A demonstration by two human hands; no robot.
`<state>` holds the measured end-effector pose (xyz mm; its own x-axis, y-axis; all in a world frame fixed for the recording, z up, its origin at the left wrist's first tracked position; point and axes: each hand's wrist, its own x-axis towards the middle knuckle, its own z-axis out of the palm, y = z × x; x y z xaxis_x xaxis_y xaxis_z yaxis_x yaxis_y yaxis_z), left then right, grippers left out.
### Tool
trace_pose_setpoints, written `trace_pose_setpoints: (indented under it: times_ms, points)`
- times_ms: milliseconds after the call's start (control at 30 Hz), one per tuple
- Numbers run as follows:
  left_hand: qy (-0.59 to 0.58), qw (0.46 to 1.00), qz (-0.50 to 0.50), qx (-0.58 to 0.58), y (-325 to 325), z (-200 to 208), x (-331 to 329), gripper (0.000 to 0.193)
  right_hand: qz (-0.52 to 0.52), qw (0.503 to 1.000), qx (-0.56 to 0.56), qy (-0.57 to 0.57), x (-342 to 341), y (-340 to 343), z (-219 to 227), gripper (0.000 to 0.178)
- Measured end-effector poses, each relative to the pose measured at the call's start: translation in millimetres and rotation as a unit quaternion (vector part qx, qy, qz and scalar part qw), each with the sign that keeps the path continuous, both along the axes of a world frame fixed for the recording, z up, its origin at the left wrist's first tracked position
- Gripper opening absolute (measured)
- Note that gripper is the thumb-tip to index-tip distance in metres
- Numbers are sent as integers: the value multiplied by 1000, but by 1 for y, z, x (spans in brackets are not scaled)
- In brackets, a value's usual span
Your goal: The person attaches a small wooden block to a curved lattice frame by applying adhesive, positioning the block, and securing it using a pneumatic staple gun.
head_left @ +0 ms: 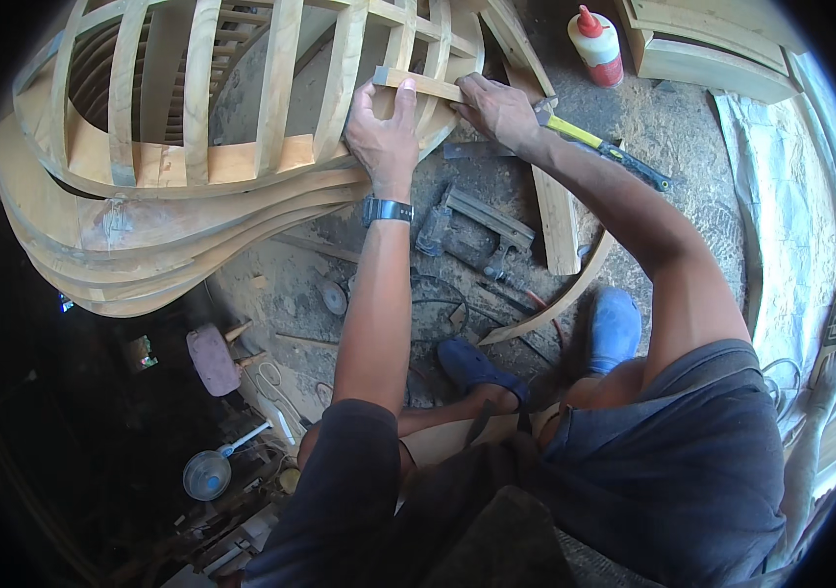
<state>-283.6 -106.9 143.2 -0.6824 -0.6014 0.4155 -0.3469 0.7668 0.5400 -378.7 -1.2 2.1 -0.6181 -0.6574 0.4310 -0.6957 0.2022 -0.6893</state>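
Note:
A short wooden strip (430, 85) lies across the slats of a large curved wooden frame (204, 88), at its right end. My left hand (384, 137), with a dark watch at the wrist, is closed at the strip's left part, thumb pressed on it; its other fingers are partly hidden. The strip's right end is in my right hand (499, 110), fingers bent round it. Just beyond my right wrist, a hammer (590, 140) with a yellow and black handle lies on the floor.
A white glue bottle (597, 49) with a red cap stands at the far right, beside a wooden box-like piece (712, 69). Between my arms lie a grey metal tool (482, 225), cords, a board (557, 225) and a curved strip (560, 306). My blue clogs (616, 323) are close by.

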Motion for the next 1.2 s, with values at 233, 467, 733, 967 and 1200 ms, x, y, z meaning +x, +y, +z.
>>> trace_pose_setpoints:
  times_ms: [233,467,733,967,1200]
  points:
    - [7,1000,3,8,-2,-2,2,40,-4,1000,-23,7,-1,-5,1,27]
    - [42,996,-46,56,-1,-2,10,43,-2,999,-33,-20,4,-8,1,23]
    - [36,997,-30,54,5,9,7,44,-5,999,-32,-44,1,-5,7,21]
    - [32,998,-29,37,1,6,10,46,0,999,-19,-48,6,-6,11,22]
    - [12,999,-41,28,1,7,12,46,-2,999,-28,-33,3,-6,4,22]
